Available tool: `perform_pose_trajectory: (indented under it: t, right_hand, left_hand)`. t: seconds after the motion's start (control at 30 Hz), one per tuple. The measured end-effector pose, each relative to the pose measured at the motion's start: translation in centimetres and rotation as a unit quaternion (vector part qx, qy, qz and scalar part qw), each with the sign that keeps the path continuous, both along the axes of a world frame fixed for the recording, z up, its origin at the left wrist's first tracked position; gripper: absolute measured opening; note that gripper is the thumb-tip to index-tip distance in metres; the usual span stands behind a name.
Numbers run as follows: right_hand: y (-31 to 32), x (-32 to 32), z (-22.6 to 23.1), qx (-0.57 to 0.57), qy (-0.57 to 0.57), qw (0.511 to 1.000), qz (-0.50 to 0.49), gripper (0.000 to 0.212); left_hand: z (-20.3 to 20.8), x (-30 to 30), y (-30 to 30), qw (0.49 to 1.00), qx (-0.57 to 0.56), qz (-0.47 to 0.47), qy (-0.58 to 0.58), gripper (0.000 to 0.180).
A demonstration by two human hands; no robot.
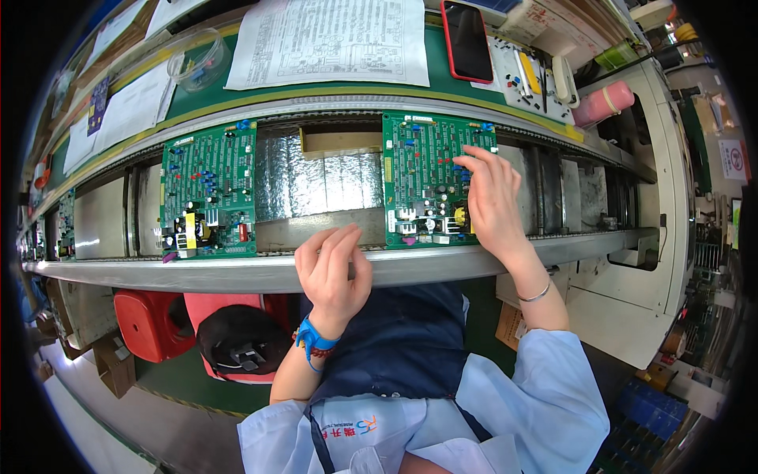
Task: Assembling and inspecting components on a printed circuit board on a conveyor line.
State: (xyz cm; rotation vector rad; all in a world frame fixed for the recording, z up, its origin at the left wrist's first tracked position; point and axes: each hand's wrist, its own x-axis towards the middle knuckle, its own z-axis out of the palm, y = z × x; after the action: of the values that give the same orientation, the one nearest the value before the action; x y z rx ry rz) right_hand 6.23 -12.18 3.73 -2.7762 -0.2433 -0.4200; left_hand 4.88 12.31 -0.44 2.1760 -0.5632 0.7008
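Note:
My right hand is over the right part of a green circuit board, its fingers stretched out and slightly bent. The fingertips are at the blue parts on that board; whether they touch cannot be made out. I see nothing held in it, though its underside is hidden. Lower down, to the left of this board, my left hand hovers at the metal front rail. Its fingers are loosely curved, the thumb apart, with nothing visible in them. A blue wrist strap circles the left wrist.
Another populated circuit board sits on the conveyor to the left. Beyond the far rail are a printed diagram sheet, a red-edged phone, a clear plastic tub and a pink bottle. Red stools stand below.

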Motion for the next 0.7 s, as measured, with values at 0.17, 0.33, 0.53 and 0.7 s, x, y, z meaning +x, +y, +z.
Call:
perform_pose_trajectory:
  t: [0.17,0.33,0.53,0.7]
  right_hand:
    - [0.2,0.1,-0.1,-0.009,-0.009,1.0,-0.001,0.041]
    - [-0.1,0.1,-0.1,-0.021,-0.011,1.0,-0.006,0.04]
    - [0.5,0.0,0.1,-0.021,-0.027,0.999,-0.007,0.039]
    - [0.8,-0.2,0.0,-0.019,-0.034,0.999,-0.016,0.038]
  left_hand:
    - [1.1,-1.3,3.5,0.994,-0.077,0.048,-0.068,0.023]
    - [1.3,2.9,9.8,0.948,-0.06,0.279,-0.142,0.028]
    - [1.0,5.1,18.0,0.915,0.002,0.402,-0.036,0.037]
    - [-0.5,6.2,21.2,0.91,-0.003,0.406,0.081,0.043]
